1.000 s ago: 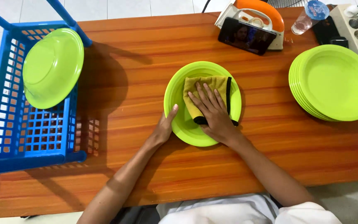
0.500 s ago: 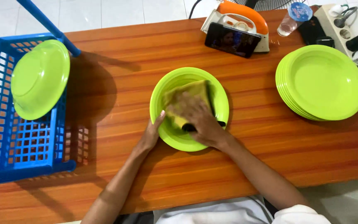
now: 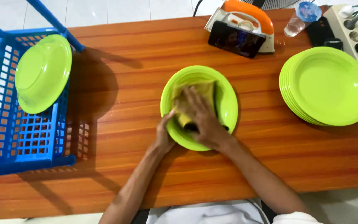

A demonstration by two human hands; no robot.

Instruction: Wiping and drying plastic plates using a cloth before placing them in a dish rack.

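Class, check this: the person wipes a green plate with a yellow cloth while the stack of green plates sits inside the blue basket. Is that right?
Not quite. The head view shows the stack of green plates on the table, at its right end. The blue basket holds one upturned plate. The rest is right.

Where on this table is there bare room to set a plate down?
Bare wood lies between the blue basket and the center plate, and between that plate and the plate stack. The near edge beside both forearms is also free. The far right corner is crowded: iron, phone, bottle.
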